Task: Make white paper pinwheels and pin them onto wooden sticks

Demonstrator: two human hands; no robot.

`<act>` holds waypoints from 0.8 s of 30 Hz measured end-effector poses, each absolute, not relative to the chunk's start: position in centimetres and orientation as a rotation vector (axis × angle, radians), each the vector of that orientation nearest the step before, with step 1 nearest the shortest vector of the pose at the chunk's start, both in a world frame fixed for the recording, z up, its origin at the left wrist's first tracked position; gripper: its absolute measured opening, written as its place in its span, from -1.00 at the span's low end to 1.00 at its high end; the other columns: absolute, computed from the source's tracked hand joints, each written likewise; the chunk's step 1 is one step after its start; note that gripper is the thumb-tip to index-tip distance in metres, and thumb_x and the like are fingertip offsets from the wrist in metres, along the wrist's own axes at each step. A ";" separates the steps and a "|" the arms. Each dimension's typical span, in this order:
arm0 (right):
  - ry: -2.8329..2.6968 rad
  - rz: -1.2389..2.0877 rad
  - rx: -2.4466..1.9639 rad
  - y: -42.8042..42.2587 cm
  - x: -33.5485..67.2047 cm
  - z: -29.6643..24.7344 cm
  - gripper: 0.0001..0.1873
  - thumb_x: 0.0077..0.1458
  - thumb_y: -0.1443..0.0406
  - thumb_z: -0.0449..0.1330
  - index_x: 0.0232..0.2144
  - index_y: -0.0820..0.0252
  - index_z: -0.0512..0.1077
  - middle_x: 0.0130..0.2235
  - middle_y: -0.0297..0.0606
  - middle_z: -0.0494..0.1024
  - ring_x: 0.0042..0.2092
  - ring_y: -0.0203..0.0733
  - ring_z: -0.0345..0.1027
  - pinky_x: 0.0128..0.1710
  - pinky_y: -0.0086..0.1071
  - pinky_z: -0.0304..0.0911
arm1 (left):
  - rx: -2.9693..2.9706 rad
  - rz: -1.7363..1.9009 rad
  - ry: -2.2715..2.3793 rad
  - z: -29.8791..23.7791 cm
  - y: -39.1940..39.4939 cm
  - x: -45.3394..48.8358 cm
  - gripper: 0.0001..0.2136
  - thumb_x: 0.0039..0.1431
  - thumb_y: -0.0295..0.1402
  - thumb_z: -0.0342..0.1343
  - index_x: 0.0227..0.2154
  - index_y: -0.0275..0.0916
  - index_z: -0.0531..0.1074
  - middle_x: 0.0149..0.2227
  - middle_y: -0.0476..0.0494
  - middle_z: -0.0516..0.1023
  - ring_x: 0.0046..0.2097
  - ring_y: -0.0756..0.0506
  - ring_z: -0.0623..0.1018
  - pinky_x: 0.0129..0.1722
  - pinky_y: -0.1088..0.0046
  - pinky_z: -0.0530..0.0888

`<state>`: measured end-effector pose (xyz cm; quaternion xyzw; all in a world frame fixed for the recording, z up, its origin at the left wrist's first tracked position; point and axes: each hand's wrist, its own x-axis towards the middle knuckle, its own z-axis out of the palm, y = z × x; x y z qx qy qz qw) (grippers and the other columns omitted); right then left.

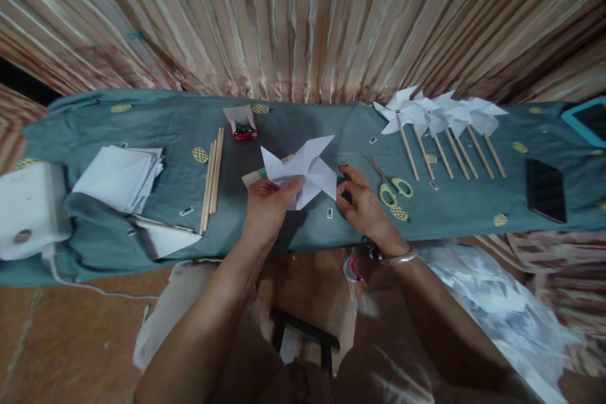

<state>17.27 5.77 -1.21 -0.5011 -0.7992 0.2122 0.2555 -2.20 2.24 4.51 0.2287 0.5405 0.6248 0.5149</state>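
White paper pinwheel [315,164] is pinched in the left hand [266,209]; the right hand [363,207] curls its fingers near one edge, grip unclear. Pleated beige curtains [284,25] back the teal-draped desk [184,123].

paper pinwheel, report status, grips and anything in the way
Left grip holding paper pinwheel near its centre. Right grip at its edge, contact unclear. Scissors beside right grip, not between hands.

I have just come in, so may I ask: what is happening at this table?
Someone's left hand holds a white paper pinwheel, while the right hand has fingertips at its edge. Other pinwheels, mounted on sticks, lie to the right; bare sticks and a stack of paper lie to the left.
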 end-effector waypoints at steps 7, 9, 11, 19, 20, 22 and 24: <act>-2.198 0.552 -1.324 5.4 17.3 -1.3 -0.92 0.07 0.39 0.15 -0.37 0.12 0.41 0.23 -0.05 0.35 0.33 0.07 0.11 0.26 0.07 0.11 | 0.547 1.508 1.290 4.4 2.2 -2.2 -0.89 -0.26 -0.40 0.34 -0.54 -0.18 0.61 -0.44 -0.04 0.66 -0.38 -0.11 0.60 -0.32 0.38 0.51; -2.153 0.551 -1.335 5.7 17.6 -1.1 -0.93 0.09 0.38 0.14 -0.39 0.13 0.41 0.22 -0.03 0.36 0.32 0.08 0.13 0.27 0.06 0.10 | 0.552 1.500 1.303 4.4 2.2 -2.2 -0.89 -0.25 -0.39 0.34 -0.53 -0.17 0.61 -0.43 -0.04 0.67 -0.36 -0.12 0.61 -0.31 0.37 0.51; -2.068 0.520 -1.357 5.9 17.9 -0.3 -0.93 0.11 0.36 0.14 -0.40 0.15 0.42 0.22 -0.01 0.36 0.32 0.10 0.13 0.28 0.09 0.08 | 0.558 1.495 1.324 4.5 2.2 -2.2 -0.89 -0.26 -0.38 0.36 -0.54 -0.18 0.61 -0.42 -0.06 0.67 -0.34 -0.14 0.61 -0.31 0.36 0.51; -1.899 0.597 -1.266 3.1 16.3 6.6 -0.94 0.20 0.29 0.16 -0.32 0.10 0.44 0.35 -0.24 0.17 0.38 0.06 -0.01 0.32 0.12 0.01 | 0.615 1.424 1.349 4.6 1.9 -1.5 -0.87 -0.26 -0.35 0.39 -0.55 -0.18 0.61 -0.45 -0.06 0.66 -0.42 -0.09 0.57 -0.37 0.40 0.50; -1.903 0.595 -1.247 2.6 15.7 7.1 -0.94 0.20 0.30 0.17 -0.33 0.09 0.44 0.35 -0.28 0.16 0.40 0.05 -0.06 0.32 0.12 0.01 | 0.625 1.416 1.337 4.7 1.8 -1.4 -0.87 -0.25 -0.35 0.39 -0.53 -0.19 0.61 -0.45 -0.06 0.66 -0.42 -0.08 0.56 -0.37 0.40 0.49; -1.937 0.608 -1.215 2.1 14.8 7.6 -0.94 0.19 0.32 0.17 -0.33 0.09 0.45 0.35 -0.30 0.17 0.42 0.05 -0.14 0.33 0.11 0.00 | 0.644 1.397 1.311 4.8 1.7 -1.1 -0.87 -0.22 -0.36 0.38 -0.50 -0.20 0.62 -0.44 -0.06 0.66 -0.42 -0.07 0.56 -0.35 0.41 0.49; -1.973 0.599 -1.195 2.0 14.3 7.5 -0.93 0.19 0.32 0.17 -0.34 0.09 0.46 0.34 -0.31 0.18 0.43 0.07 -0.18 0.35 0.11 -0.03 | 0.643 1.377 1.297 4.9 1.6 -0.9 -0.87 -0.20 -0.38 0.38 -0.49 -0.21 0.63 -0.44 -0.06 0.66 -0.43 -0.06 0.55 -0.35 0.41 0.49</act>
